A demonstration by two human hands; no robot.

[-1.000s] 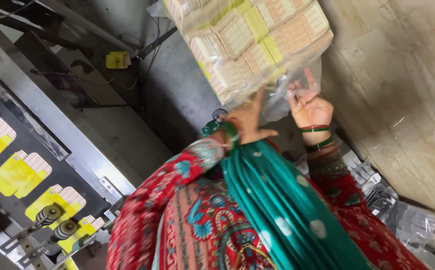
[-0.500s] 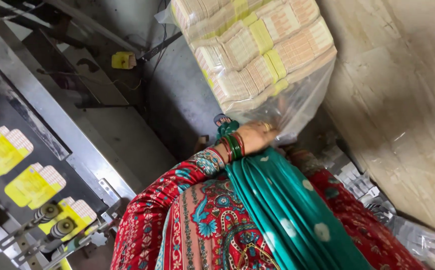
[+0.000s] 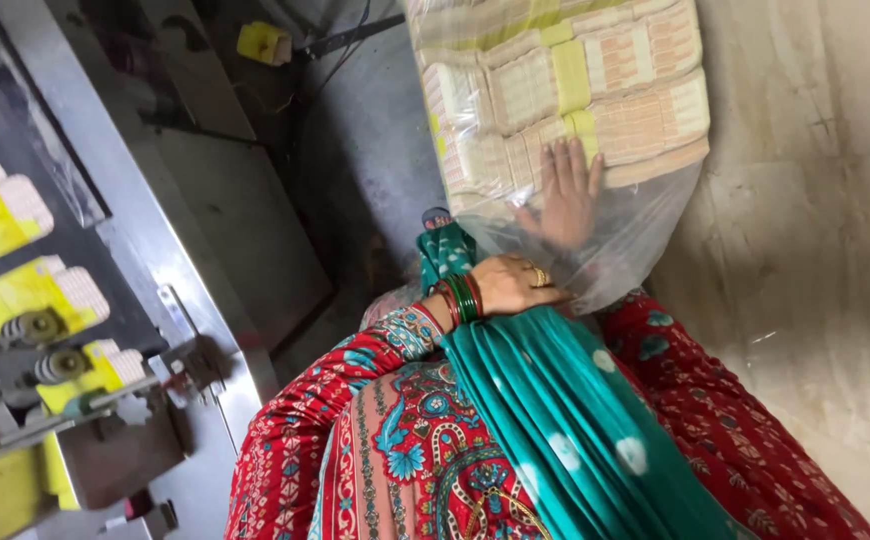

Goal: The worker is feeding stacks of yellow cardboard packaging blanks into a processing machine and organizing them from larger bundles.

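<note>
A large clear plastic bag (image 3: 645, 235) holds tight stacks of pale packets (image 3: 565, 90) with yellow-green bands. It rests against the wall in front of me. My left hand (image 3: 510, 285), with a ring and red and green bangles, is closed on the bag's gathered lower edge. My right hand (image 3: 565, 195) lies flat with its fingers spread against the bottom of the stacks. I see it through the plastic and its wrist is hidden. My red patterned sleeves and a teal scarf (image 3: 555, 420) fill the lower middle.
A metal packing machine (image 3: 170, 270) runs along the left, its dark belt carrying yellow and white sachets (image 3: 0, 210). Rollers and brackets (image 3: 45, 345) stick out at lower left. A small yellow object (image 3: 263, 42) lies on the floor beyond. A bare pale wall (image 3: 815, 250) stands at right.
The bag of packets has come lower and nearer. My right hand moved from its outer edge to press flat on the stacks. My left hand closed on the bag's bottom edge.
</note>
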